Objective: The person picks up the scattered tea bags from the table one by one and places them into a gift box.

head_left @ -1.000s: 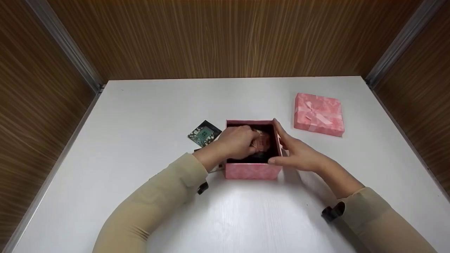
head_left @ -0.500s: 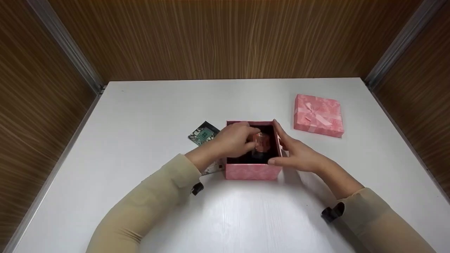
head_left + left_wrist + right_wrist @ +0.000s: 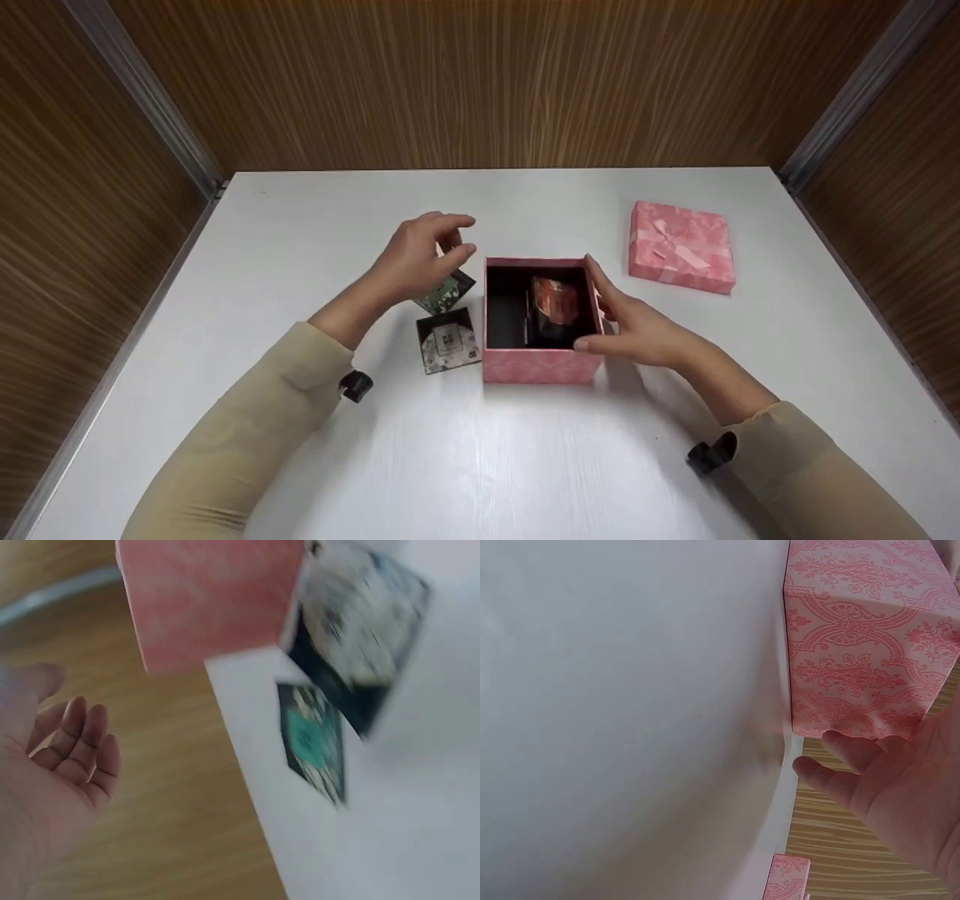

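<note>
A pink gift box stands uncovered mid-table, its inside black. Upright against its right inner wall is an orange-and-black square packet, with dark edges beside it. My right hand holds the box by its right side, thumb at the front corner and index finger at the back one. To the left of the box, my left hand hovers with nothing in its loosely bent fingers. Below it lies a green patterned square packet, partly covered by the hand. A grey-and-black square packet lies against the box's left side.
The pink lid with a ribbon bow lies at the right, behind the box. A white table carries everything, with wood-grain panels along its back and sides.
My left hand has let go of the orange-and-black packet and moved out of the box, to the left and back, above the green packet. The right hand stays on the box.
</note>
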Demonstrator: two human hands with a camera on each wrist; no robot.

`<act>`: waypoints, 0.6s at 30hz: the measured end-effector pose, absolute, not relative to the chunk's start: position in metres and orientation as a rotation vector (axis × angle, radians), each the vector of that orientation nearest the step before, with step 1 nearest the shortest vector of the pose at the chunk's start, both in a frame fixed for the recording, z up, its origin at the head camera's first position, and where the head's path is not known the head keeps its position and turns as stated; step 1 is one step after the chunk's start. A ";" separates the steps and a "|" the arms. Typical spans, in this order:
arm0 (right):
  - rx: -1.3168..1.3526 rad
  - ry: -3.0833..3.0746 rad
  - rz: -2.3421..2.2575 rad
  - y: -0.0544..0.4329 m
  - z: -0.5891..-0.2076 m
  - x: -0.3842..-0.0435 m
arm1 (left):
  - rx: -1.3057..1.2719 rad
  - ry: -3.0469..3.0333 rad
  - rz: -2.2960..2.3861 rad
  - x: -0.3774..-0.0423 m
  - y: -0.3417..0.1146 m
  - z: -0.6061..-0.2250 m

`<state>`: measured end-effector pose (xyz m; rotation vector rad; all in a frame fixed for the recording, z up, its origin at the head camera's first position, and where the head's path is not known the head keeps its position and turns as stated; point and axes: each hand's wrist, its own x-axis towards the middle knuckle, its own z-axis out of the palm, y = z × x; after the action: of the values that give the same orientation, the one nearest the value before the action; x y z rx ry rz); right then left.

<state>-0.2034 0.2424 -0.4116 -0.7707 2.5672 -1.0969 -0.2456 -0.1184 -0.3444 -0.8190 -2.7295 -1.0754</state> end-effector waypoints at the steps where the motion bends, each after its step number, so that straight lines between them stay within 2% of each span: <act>1: -0.771 2.570 -1.095 0.243 -0.411 -0.203 | -0.786 -2.737 -1.086 -0.248 -0.125 -0.346; 9: -0.780 2.563 -1.110 0.243 -0.412 -0.205 | -0.557 -2.852 -1.175 -0.264 -0.166 -0.377; 18: -0.755 2.580 -1.078 0.243 -0.412 -0.205 | -0.487 -2.991 -1.245 -0.277 -0.180 -0.410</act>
<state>-0.2045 0.2426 -0.4117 -0.7546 2.5802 -1.0778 -0.2771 -0.1805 -0.4099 -0.4870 -2.9911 -1.2447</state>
